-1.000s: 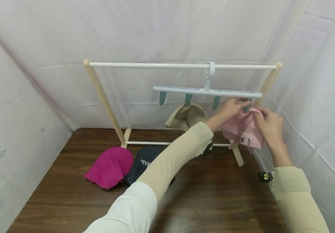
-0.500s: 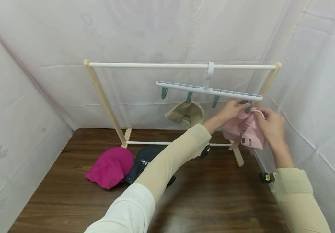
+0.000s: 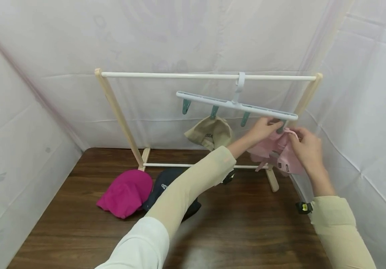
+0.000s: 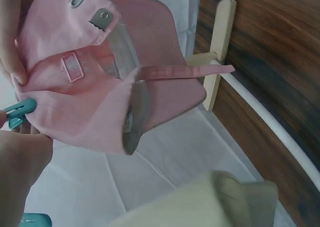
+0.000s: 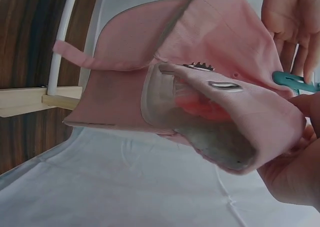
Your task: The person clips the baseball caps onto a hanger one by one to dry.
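Right of centre, the left hand (image 3: 261,130) is pinching a clip (image 3: 282,127) and the right hand (image 3: 308,149) gripping the pink cap (image 3: 289,158), seemingly half-clipped. Mid-frame, the beige hat (image 3: 209,132) is hanging; lower left, magenta cap (image 3: 125,194) and navy cap (image 3: 166,179) are lying unhung.

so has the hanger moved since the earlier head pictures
Yes. Against the white top rail, the hanger has tilted: its end by the pink cap is lower, the opposite end higher.
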`<state>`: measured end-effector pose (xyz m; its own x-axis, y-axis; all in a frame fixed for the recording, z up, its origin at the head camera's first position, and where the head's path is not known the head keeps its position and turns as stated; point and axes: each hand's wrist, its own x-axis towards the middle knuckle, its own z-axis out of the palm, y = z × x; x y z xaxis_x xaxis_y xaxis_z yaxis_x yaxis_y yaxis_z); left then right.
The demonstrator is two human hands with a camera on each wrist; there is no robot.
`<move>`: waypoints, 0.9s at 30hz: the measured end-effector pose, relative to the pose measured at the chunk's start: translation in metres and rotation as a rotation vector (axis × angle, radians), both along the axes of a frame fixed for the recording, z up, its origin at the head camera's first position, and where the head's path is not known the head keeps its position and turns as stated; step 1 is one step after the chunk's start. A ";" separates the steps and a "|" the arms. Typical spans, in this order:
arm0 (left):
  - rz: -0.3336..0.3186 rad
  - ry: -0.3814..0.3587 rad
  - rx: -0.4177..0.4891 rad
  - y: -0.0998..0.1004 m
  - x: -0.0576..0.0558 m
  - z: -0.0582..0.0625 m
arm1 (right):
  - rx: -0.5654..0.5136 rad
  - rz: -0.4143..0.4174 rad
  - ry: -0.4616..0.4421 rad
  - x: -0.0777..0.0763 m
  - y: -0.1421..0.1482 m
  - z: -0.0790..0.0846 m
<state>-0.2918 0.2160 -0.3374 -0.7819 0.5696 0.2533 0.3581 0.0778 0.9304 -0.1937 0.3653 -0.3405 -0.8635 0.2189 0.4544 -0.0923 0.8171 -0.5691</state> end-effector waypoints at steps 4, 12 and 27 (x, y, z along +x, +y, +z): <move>-0.039 0.066 -0.006 -0.012 0.001 -0.003 | -0.009 0.004 -0.005 -0.001 -0.004 -0.005; -0.096 0.156 -0.069 -0.051 0.010 -0.007 | -0.017 0.030 -0.029 -0.001 -0.009 -0.012; -0.207 0.163 -0.196 -0.133 0.050 -0.057 | -0.111 0.088 -0.016 0.018 -0.019 -0.019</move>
<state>-0.2413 0.0827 -0.3948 -0.6029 0.7623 0.2355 0.5281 0.1601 0.8339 -0.1757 0.3461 -0.3597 -0.8883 0.1904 0.4179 -0.1511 0.7381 -0.6576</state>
